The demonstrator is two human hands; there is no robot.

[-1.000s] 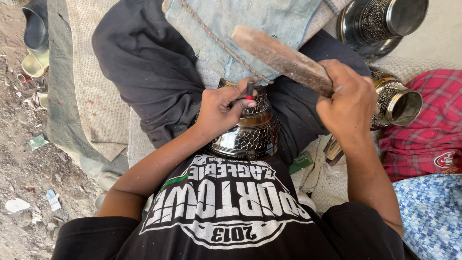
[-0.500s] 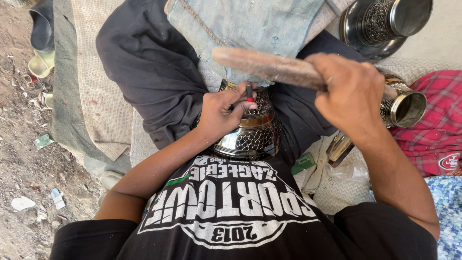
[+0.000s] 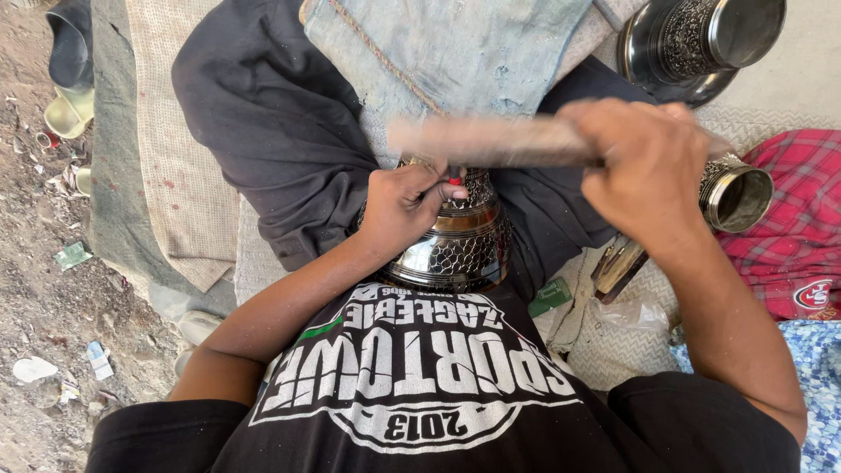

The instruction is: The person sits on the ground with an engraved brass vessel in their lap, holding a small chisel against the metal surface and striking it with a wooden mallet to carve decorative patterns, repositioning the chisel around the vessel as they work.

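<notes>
Engraved metal vessel [image 3: 455, 236]: silver-toned, honeycomb lattice pattern around the lower body, copper-brown band above, fine floral chasing at the neck.
Wooden mallet [image 3: 491, 140]: dull brown, blurred.
Second metal vessel [image 3: 701, 39]: dark silver, dense engraved scrollwork.
Small metal cup [image 3: 736, 194]: silver, patterned rim band.
T-shirt [image 3: 420, 394]: black, white print with a green accent.
Cloth [image 3: 788, 210]: red plaid.
Denim [image 3: 455, 48]: faded blue.
Mat [image 3: 175, 175]: beige weave, speckled red.

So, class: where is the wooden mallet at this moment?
In the head view the wooden mallet lies level across the upper middle, blurred, gripped by the right hand, just above the left hand and the engraved metal vessel.
</notes>
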